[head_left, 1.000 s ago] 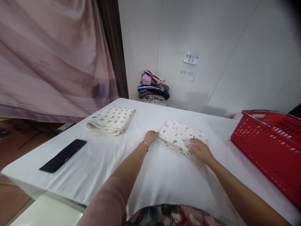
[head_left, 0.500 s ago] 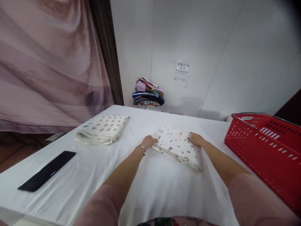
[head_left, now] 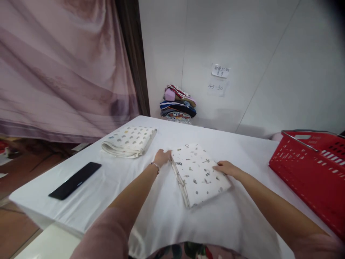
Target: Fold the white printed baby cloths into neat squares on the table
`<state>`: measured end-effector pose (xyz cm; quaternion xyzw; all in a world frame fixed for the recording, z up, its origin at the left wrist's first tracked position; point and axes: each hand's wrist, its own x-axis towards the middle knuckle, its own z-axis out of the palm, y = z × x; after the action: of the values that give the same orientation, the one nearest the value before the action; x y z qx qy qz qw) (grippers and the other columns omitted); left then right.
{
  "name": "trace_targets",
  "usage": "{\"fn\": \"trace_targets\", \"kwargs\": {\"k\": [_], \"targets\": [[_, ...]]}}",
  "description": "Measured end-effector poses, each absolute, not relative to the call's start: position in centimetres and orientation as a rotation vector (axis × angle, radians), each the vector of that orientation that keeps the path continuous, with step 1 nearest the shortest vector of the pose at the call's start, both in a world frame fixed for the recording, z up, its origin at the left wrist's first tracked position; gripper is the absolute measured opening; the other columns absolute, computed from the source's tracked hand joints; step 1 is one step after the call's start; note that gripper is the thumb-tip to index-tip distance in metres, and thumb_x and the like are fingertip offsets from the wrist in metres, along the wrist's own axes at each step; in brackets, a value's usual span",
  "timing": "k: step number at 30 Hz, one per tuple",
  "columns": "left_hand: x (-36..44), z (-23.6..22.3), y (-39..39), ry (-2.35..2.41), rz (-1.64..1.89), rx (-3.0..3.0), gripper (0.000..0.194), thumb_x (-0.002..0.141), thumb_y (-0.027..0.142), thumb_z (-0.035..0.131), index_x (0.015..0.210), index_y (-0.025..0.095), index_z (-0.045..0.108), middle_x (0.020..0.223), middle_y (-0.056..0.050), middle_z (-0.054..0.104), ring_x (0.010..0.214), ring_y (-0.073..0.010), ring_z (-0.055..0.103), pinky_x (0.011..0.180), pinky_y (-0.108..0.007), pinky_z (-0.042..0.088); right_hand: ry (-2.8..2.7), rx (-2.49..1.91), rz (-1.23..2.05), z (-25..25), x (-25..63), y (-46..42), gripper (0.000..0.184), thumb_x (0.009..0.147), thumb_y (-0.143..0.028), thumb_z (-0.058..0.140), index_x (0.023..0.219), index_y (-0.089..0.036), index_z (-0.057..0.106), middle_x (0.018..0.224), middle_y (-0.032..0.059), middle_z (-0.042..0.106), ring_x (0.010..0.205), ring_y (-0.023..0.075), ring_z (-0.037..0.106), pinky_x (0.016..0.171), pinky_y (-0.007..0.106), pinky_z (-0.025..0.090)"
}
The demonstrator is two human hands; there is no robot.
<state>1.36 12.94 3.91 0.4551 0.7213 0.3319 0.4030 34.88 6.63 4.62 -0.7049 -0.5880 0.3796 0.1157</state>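
A folded white cloth (head_left: 198, 174) with small grey prints lies turned at an angle on the table in front of me. My left hand (head_left: 162, 157) pinches its far left corner between thumb and fingers. At the right side, my right hand (head_left: 225, 168) grips the cloth's edge, thumb on top and fingers partly hidden underneath. Layered folds show along the cloth's left edge. Another folded white cloth (head_left: 130, 141), printed with grey shapes and a few coloured ones, rests farther back on the left, apart from both hands.
On the left of the white-covered table (head_left: 107, 190) lies a black phone-like slab (head_left: 75, 180). A red plastic basket (head_left: 307, 172) with a metal handle stands at the right. Behind the table are a stack of folded fabrics (head_left: 178, 104) and a wall with paper notes (head_left: 219, 79). A pink curtain (head_left: 67, 72) hangs left.
The held cloth has been turned, so its layered folds now face left rather than toward me. My left hand has moved slightly left. The whole view has shifted a little.
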Motion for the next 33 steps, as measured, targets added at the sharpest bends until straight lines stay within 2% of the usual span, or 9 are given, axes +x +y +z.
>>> {"fn": "trace_targets", "kwargs": {"k": [4, 8, 10, 14, 17, 21, 27, 33], "targets": [[2.6, 3.7, 7.6, 1.612, 0.827, 0.986, 0.072, 0.077, 0.041, 0.062, 0.133, 0.008, 0.031, 0.102, -0.017, 0.064, 0.067, -0.0186, 0.065, 0.056, -0.028, 0.051, -1.496, -1.974, 1.299, 4.0, 34.4, 8.2, 0.049, 0.07, -0.054, 0.064, 0.102, -0.017, 0.06, 0.111, 0.012, 0.064, 0.092, 0.0221, 0.062, 0.066, 0.026, 0.049], [4.2, 3.4, 3.2, 1.405, 0.886, 0.772, 0.081, 0.071, 0.042, 0.069, 0.134, 0.014, 0.026, 0.099, -0.012, 0.064, 0.061, -0.0158, 0.063, 0.056, -0.028, 0.051, -1.377, -1.914, 1.412, 2.6, 33.6, 9.0, 0.051, 0.068, -0.054, 0.067, 0.101, -0.017, 0.057, 0.105, 0.0137, 0.067, 0.086, 0.0231, 0.065, 0.062, 0.027, 0.052], [4.8, 3.3, 2.1, 1.318, 0.895, 0.692, 0.075, 0.069, 0.046, 0.07, 0.128, 0.015, 0.035, 0.086, -0.007, 0.064, 0.056, -0.0132, 0.059, 0.056, -0.028, 0.05, -1.295, -1.876, 1.479, 2.2, 33.4, 8.9, 0.051, 0.067, -0.05, 0.07, 0.102, -0.016, 0.054, 0.103, 0.0144, 0.067, 0.085, 0.0238, 0.066, 0.062, 0.029, 0.053], [5.3, 3.5, 1.6, 1.195, 0.814, 0.691, 0.05, 0.069, 0.054, 0.065, 0.093, 0.012, 0.055, 0.063, 0.0, 0.056, 0.05, -0.008, 0.049, 0.05, -0.021, 0.04, -1.173, -1.729, 1.643, 2.4, 33.7, 7.8, 0.05, 0.067, -0.044, 0.072, 0.103, -0.016, 0.052, 0.106, 0.0151, 0.066, 0.087, 0.0255, 0.067, 0.066, 0.034, 0.056], [5.2, 3.7, 1.8, 1.166, 0.731, 0.695, 0.042, 0.068, 0.051, 0.065, 0.083, 0.013, 0.059, 0.064, -0.001, 0.057, 0.052, -0.0084, 0.048, 0.046, -0.019, 0.034, -1.144, -1.641, 1.73, 3.1, 33.8, 6.4, 0.047, 0.068, -0.044, 0.071, 0.102, -0.016, 0.052, 0.105, 0.0157, 0.067, 0.089, 0.027, 0.066, 0.07, 0.037, 0.056], [5.0, 3.4, 1.8, 1.195, 0.777, 0.718, 0.039, 0.067, 0.045, 0.068, 0.09, 0.015, 0.061, 0.076, -0.004, 0.063, 0.062, -0.0128, 0.055, 0.05, -0.022, 0.039, -1.15, -1.581, 1.766, 3.8, 33.6, 5.0, 0.048, 0.069, -0.046, 0.069, 0.103, -0.015, 0.053, 0.103, 0.0163, 0.067, 0.089, 0.0284, 0.066, 0.073, 0.039, 0.056], [4.9, 3.3, 1.3, 1.258, 0.856, 0.836, 0.04, 0.066, 0.043, 0.07, 0.091, 0.014, 0.06, 0.085, -0.008, 0.065, 0.074, -0.0179, 0.058, 0.059, -0.027, 0.045, -1.382, -1.77, 1.504, 5.7, 32.8, 5.0, 0.046, 0.073, -0.049, 0.062, 0.105, -0.019, 0.051, 0.106, 0.0148, 0.065, 0.087, 0.0261, 0.065, 0.067, 0.034, 0.053], [6.2, 4.8, 1.0, 1.285, 0.927, 0.932, 0.034, 0.07, 0.046, 0.065, 0.082, 0.016, 0.055, 0.076, -0.004, 0.061, 0.063, -0.0145, 0.055, 0.052, -0.025, 0.041, -1.955, -1.927, 0.762, 9.1, 30.1, 4.2, 0.022, 0.076, -0.037, 0.054, 0.089, -0.021, 0.051, 0.091, 0.007, 0.065, 0.079, 0.0216, 0.06, 0.063, 0.028, 0.041]]}}
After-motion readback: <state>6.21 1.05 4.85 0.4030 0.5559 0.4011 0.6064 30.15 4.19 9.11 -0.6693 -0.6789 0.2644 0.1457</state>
